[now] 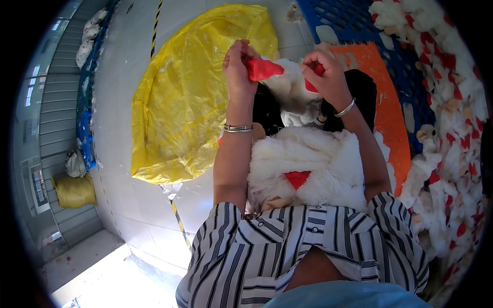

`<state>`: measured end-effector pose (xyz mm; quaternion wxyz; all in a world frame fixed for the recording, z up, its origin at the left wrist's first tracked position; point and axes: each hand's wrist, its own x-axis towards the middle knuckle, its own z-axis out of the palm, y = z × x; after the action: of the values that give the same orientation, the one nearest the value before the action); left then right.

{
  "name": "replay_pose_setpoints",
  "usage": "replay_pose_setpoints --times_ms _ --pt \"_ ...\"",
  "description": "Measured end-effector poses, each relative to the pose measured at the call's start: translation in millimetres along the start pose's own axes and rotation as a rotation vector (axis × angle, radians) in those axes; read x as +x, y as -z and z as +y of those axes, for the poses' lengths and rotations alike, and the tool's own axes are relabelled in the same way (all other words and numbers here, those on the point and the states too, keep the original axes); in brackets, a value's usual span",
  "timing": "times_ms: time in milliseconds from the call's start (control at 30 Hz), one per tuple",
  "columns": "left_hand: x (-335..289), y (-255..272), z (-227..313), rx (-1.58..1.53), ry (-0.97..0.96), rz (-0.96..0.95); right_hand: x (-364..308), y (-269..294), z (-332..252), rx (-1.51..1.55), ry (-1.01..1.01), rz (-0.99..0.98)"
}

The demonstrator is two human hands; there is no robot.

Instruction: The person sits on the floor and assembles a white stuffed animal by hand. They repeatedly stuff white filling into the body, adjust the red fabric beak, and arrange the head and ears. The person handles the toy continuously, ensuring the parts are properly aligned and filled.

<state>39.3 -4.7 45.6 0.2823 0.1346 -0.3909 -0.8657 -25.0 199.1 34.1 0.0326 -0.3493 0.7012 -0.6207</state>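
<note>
Above the lap, left hand point(239, 66) pinching a red fabric flap point(263, 69) of a white plush piece point(290, 90); right hand point(326, 77) closed on another red bit. Could slip off the thin flap if tugged hard, or tear a seam. More white plush point(308, 164) piled on the lap, liable to slide toward the yellow bag point(190, 97). Hard to tell the toy's shape; fingertips partly hidden by fabric.
</note>
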Motion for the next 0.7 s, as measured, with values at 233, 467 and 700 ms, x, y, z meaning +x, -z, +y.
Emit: replay_pose_setpoints --times_ms 233,467,700 --pt "-11.6 -20.6 -8.9 0.06 0.014 -0.073 -5.8 -19.8 -0.6 -0.124 0.065 -0.126" --pt "-17.4 -21.3 -12.4 0.092 0.052 -0.226 -4.5 -20.8 -1.7 -0.057 -0.042 -0.092" --pt "-18.5 -17.6 -11.4 0.328 -0.023 -0.251 -8.3 -18.6 1.8 0.097 -0.184 -0.006"
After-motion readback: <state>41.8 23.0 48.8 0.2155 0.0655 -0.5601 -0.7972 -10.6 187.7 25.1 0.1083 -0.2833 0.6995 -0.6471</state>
